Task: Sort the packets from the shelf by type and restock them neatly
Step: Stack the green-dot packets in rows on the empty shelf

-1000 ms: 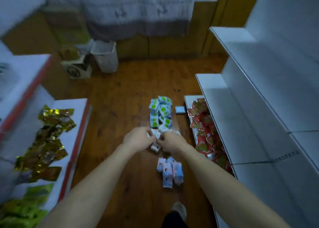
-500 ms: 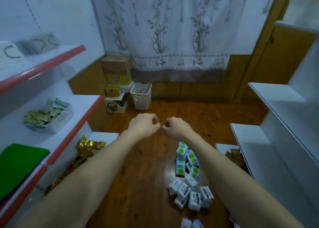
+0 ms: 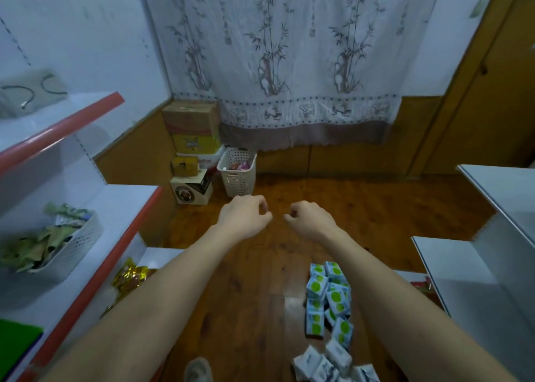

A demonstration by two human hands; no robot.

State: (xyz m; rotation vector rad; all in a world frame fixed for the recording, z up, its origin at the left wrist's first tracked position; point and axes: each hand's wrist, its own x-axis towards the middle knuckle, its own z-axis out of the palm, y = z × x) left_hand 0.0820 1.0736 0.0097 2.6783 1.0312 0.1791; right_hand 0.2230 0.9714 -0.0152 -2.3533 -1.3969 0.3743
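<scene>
Both forearms bare to frame edge, no sleeves visible. Left hand and right hand bare: no gloves, rings, watch or wristband seen. Pale slipper or shoe toe shows at bottom edge, rounded, light grey; details blurred.

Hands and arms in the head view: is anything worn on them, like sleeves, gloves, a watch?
Nothing shows. The left hand and right hand are bare, without gloves, rings or a watch. Both forearms are uncovered up to the frame's bottom edge, with no sleeve in view.
</scene>
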